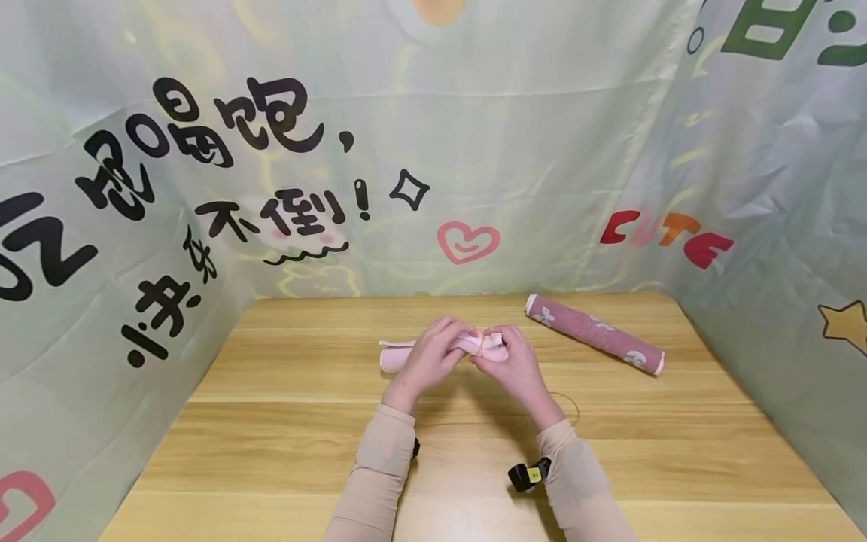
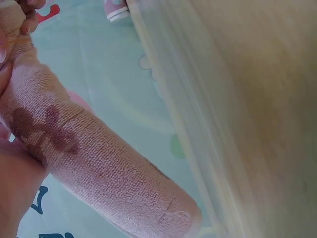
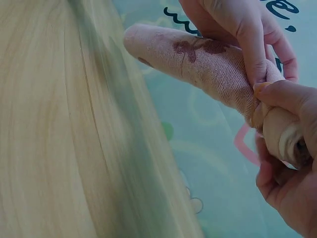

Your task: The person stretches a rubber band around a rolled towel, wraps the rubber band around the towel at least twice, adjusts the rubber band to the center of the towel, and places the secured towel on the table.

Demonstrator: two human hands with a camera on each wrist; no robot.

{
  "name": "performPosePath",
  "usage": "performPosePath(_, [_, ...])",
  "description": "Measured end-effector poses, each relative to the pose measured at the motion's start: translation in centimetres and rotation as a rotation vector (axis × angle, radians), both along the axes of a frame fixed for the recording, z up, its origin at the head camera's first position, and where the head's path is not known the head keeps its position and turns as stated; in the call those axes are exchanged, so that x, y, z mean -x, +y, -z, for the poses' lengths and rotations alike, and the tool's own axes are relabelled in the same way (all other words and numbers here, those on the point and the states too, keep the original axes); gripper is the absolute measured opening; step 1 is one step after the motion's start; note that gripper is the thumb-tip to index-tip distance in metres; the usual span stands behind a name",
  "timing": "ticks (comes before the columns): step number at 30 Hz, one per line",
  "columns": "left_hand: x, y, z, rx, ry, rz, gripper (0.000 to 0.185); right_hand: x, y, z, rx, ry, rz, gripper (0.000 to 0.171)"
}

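A light pink rolled towel (image 1: 401,356) is held a little above the wooden table (image 1: 284,421), lying left to right. My left hand (image 1: 433,354) grips its middle from above. My right hand (image 1: 512,365) pinches the right end, where a thin yellowish band (image 1: 481,345) circles the roll. In the left wrist view the roll (image 2: 99,163) shows a dark bow print, with my left hand (image 2: 12,183) at the frame's left edge. In the right wrist view my left hand's fingers (image 3: 247,29) wrap the roll (image 3: 198,59), and my right hand (image 3: 287,168) holds its spiral end.
A darker pink rolled towel (image 1: 594,334) with white prints lies at the table's back right. A thin loop (image 1: 572,403) lies on the wood beside my right wrist. Printed fabric walls (image 1: 528,135) close off the back and both sides.
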State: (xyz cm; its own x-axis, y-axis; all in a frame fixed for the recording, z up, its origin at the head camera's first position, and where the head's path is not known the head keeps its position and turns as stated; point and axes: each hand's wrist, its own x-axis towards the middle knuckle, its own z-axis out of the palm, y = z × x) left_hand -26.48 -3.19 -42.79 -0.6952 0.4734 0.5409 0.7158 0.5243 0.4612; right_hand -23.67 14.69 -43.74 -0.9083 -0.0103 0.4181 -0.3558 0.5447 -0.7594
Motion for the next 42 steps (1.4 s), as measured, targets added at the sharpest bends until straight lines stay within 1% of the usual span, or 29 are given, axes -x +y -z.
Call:
performPosePath(3, [0.0,0.0,0.0,0.001,-0.014,-0.011,0.024,0.0,0.0,0.1,0.022,-0.023,-0.002,0.043])
performPosePath(8, [0.1,0.0,0.1,0.007,-0.025,-0.031,0.023,0.1,0.2,0.2,0.07,-0.088,-0.022,0.044])
performPosePath(12, [0.2,-0.1,0.0,0.013,-0.041,-0.04,0.024,0.1,0.5,0.1,0.113,-0.129,-0.04,0.047])
performPosePath(15, [0.2,-0.1,0.0,0.016,-0.04,-0.048,0.024,0.1,0.7,0.0,0.131,-0.142,-0.047,0.051])
performPosePath(23, [0.1,-0.2,-0.1,0.041,0.006,-0.097,0.025,0.1,1.2,-0.5,0.159,-0.159,-0.101,0.054])
performPosePath(29, [0.2,-0.4,-0.1,0.038,0.013,-0.123,0.028,0.2,1.6,-0.5,0.17,-0.141,-0.127,0.056])
performPosePath(34, [0.3,-0.7,-0.3,0.004,0.036,-0.144,0.029,0.3,1.8,-0.5,0.161,-0.134,-0.116,0.058])
performPosePath(42, [0.1,-1.3,-1.0,-0.042,0.058,-0.177,0.031,0.3,1.7,-0.5,0.179,-0.129,-0.08,0.053])
